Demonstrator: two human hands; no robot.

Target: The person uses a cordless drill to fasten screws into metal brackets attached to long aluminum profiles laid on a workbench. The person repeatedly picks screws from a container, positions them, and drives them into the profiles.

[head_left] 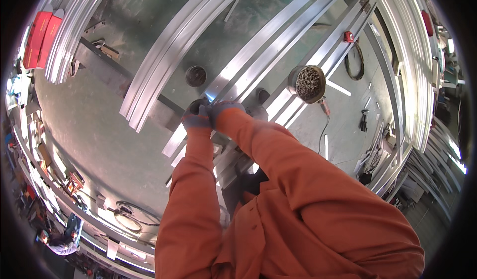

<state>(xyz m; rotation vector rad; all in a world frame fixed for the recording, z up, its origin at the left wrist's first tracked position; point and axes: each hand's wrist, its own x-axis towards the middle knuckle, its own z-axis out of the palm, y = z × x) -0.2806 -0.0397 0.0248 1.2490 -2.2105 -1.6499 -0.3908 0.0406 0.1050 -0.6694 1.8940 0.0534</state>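
Observation:
Both my hands wear grey gloves and meet over a long silver metal bar (248,62). My left hand (198,119) is closed at a small dark round thing whose kind I cannot make out. Right beside it, my right hand (222,108) is bent closed, its fingertips hidden and whatever it holds out of sight. A bright blue patch shows on the bar just past my fingers. Parallel to this bar lies another silver bar (288,50), slightly to its right.
A bowl of small metal pieces (310,84) stands on the bars at right, near a red tape measure (349,37). A round dark container (196,76) sits beyond my hands. Stacked metal profiles (174,45) lie to the left. Another person (62,243) is far off at lower left.

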